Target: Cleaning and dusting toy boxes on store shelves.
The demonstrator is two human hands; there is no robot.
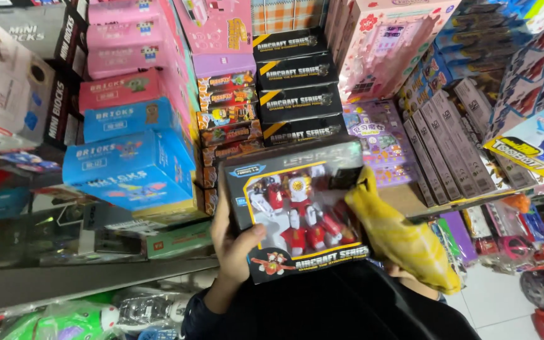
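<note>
Left hand (234, 242) closed on the robot toy box (294, 211); right hand (404, 274) hidden under a yellow cloth (404, 242), grip unclear. One-sided hold: box may tip.

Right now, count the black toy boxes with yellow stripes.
5: four stacked on the shelf, one robot box held by the left hand. More may be hidden behind.

A shelf (410, 200) across the frame's middle carries stacked black boxes (297, 88), pink boxes (121, 38) and blue boxes (130, 167).
</note>
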